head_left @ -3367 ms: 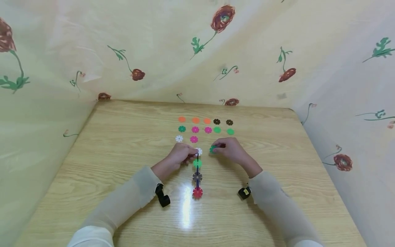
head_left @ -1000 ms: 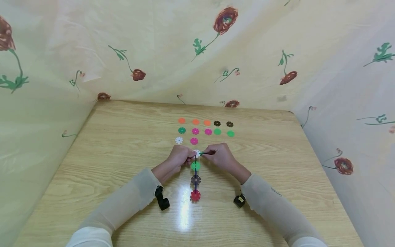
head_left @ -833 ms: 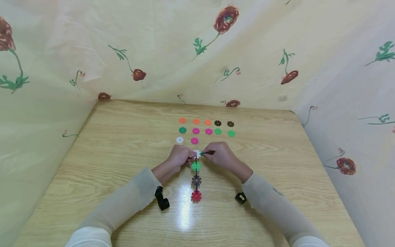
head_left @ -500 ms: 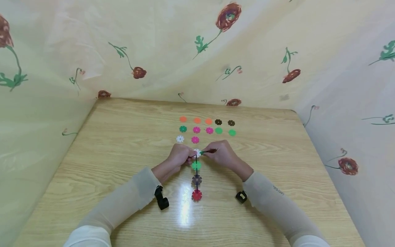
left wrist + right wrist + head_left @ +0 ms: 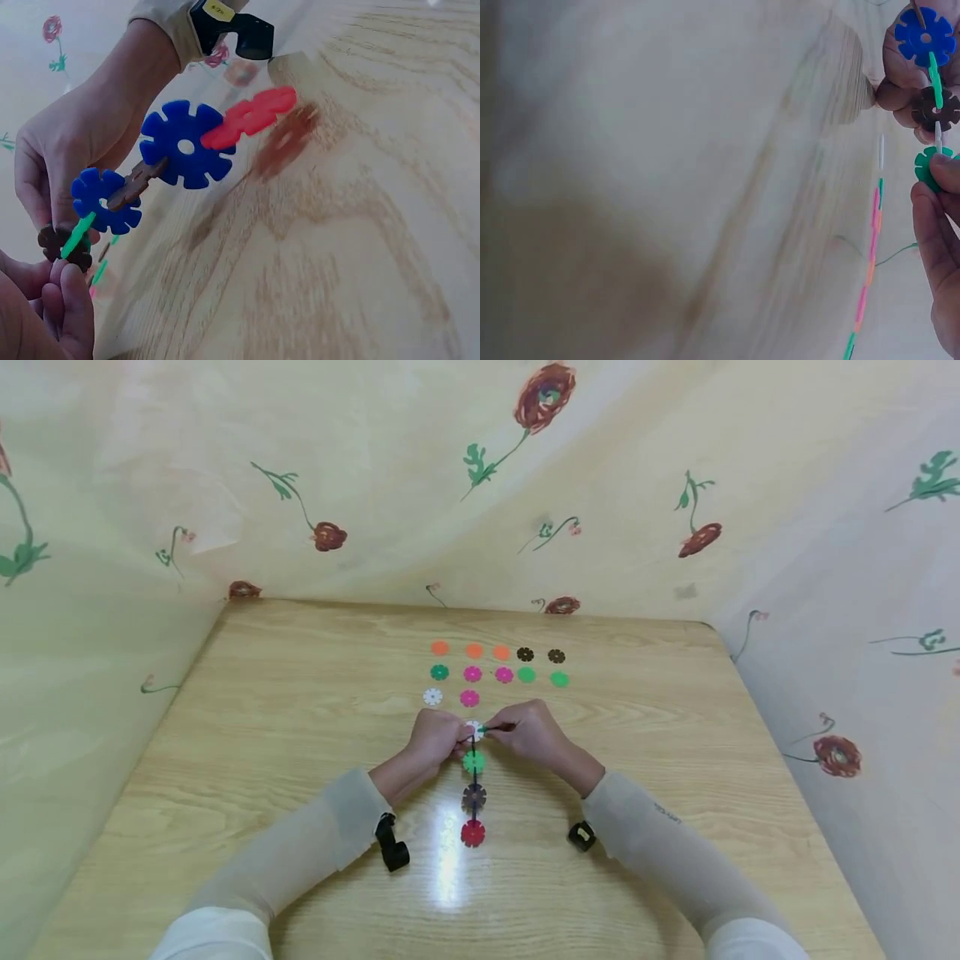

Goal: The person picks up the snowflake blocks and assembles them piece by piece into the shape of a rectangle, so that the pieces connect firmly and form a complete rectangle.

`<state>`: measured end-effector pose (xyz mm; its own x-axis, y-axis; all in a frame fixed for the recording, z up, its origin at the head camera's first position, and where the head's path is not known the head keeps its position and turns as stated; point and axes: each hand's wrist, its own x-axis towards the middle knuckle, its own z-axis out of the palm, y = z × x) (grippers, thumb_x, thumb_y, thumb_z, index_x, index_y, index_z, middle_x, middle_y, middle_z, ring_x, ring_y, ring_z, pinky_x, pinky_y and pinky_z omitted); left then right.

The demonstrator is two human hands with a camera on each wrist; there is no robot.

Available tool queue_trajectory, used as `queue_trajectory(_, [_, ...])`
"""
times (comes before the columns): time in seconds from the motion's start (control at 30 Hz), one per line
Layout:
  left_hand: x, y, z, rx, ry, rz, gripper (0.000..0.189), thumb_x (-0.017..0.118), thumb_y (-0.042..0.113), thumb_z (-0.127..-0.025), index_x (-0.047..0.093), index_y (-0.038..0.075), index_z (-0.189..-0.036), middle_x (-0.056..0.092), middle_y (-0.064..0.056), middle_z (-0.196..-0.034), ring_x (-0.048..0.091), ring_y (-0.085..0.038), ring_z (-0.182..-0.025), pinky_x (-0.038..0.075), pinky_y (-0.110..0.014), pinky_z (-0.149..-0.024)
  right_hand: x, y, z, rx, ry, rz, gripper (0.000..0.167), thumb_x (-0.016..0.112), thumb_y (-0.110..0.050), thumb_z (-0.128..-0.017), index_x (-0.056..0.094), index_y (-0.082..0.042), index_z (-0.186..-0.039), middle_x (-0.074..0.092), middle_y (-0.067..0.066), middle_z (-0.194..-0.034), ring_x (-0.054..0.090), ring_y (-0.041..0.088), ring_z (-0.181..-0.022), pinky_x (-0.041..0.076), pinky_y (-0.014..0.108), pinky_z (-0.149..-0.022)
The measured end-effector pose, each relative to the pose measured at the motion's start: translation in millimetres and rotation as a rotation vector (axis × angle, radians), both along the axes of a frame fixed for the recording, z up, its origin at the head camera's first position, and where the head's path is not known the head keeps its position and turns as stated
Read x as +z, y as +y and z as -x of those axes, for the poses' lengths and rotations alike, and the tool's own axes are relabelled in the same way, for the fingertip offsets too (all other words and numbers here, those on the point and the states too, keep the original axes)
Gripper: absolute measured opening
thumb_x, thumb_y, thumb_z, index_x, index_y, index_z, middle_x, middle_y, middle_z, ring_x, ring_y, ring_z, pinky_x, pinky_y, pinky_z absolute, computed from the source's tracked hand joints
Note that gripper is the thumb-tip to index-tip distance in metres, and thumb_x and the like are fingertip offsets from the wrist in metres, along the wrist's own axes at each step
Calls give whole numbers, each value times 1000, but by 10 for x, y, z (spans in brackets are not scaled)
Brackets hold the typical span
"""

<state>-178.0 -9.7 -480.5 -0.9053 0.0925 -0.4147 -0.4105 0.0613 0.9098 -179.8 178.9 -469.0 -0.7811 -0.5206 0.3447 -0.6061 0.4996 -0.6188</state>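
A chain of notched interlocking discs runs toward the person in the head view: white [image 5: 476,727], light green [image 5: 473,762], brown [image 5: 473,797] and red [image 5: 472,833]. Blue discs [image 5: 176,124] stand crosswise between them, seen from the left wrist. My left hand [image 5: 435,735] pinches the far end of the chain, around the white disc. From the right, my right hand [image 5: 536,731] pinches a dark green disc [image 5: 925,169] between thumb and fingers. Its edge meets the edge of the white disc; how deep the slots engage cannot be told. Fingertips partly hide the joint.
Loose discs lie flat in rows beyond the hands: orange [image 5: 474,651], dark brown [image 5: 556,656], pink [image 5: 469,698], light green, dark green [image 5: 439,672] and white [image 5: 432,697]. The wooden table [image 5: 300,693] ends at a flower-patterned curtain [image 5: 390,485].
My right hand has come left with the dark green disc, from apart to meeting the white disc. In the last second both hands stay nearly still; the head view shifts slightly.
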Motion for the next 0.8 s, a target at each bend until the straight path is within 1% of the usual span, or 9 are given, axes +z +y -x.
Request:
queue_trajectory(0.07, [0, -14, 6, -3, -9, -1, 11, 67, -2, -85, 72, -5, -75, 63, -6, -61, 55, -12, -50, 51, -20, -48, 35, 3, 7, 7, -50, -35, 9, 81, 4, -81, 79, -1, -87, 76, 9, -82, 73, 15, -71, 57, 18, -64])
queue_trajectory(0.2, [1, -49, 20, -33, -21, -10, 14, 69, 0, -88, 72, -4, -75, 64, -7, -63, 55, -11, -52, 53, -20, -50, 143, 122, 91, 34, -272, -165, 17, 80, -6, -86, 77, -4, -103, 75, 2, -90, 70, 12, -80, 58, 24, -72])
queue_trajectory(0.23, [3, -58, 23, -43, -25, -11, 14, 69, 1, -89, 72, -4, -75, 65, -7, -64, 55, -12, -52, 53, -20, -51, 161, 175, 136, 26, -325, -194, 20, 79, -8, -87, 76, -4, -107, 74, 0, -92, 69, 12, -82, 58, 25, -74])
queue_trajectory(0.3, [9, -77, 30, -59, -36, -12, 15, 69, 2, -90, 72, -3, -76, 65, -7, -66, 55, -12, -53, 52, -20, -51, 188, 287, 252, -42, -401, -228, 24, 76, -10, -90, 74, -4, -113, 72, 0, -94, 66, 14, -84, 58, 29, -74])
queue_trajectory(0.43, [25, -85, 24, -81, -52, -10, 15, 68, 4, -91, 73, -2, -78, 66, -7, -68, 55, -12, -54, 51, -20, -51, 178, 485, 521, -261, -393, -256, 27, 68, -9, -96, 69, 0, -121, 70, 11, -96, 63, 20, -77, 56, 33, -67])
queue_trajectory(0.5, [35, -97, 21, -91, -52, -23, 14, 68, 3, -91, 73, -3, -80, 66, -8, -68, 55, -12, -54, 50, -20, -51, 130, 525, 658, -332, -378, -304, 32, 67, -14, -98, 66, 1, -126, 69, 13, -97, 60, 19, -72, 53, 31, -63])
queue_trajectory(0.63, [48, -102, 3, -112, -53, -64, 12, 67, 1, -91, 73, -6, -83, 65, -8, -67, 55, -13, -53, 50, -20, -50, 27, 532, 852, -363, -376, -450, 43, 67, -26, -98, 63, -1, -132, 70, 11, -92, 55, 18, -66, 46, 31, -58])
queue_trajectory(0.73, [47, -95, -5, -116, -56, -87, 13, 66, 1, -92, 72, -6, -83, 64, -7, -66, 54, -13, -53, 48, -19, -50, -3, 513, 926, -390, -371, -501, 38, 68, -29, -97, 67, -3, -126, 71, 11, -96, 58, 21, -74, 49, 35, -62])
queue_trajectory(0.8, [47, -90, -1, -112, -60, -99, 14, 66, 1, -92, 72, -6, -82, 63, -7, -66, 54, -13, -54, 47, -19, -49, -7, 503, 953, -411, -373, -506, 32, 69, -28, -95, 70, -3, -116, 70, 11, -102, 60, 24, -83, 52, 38, -68])
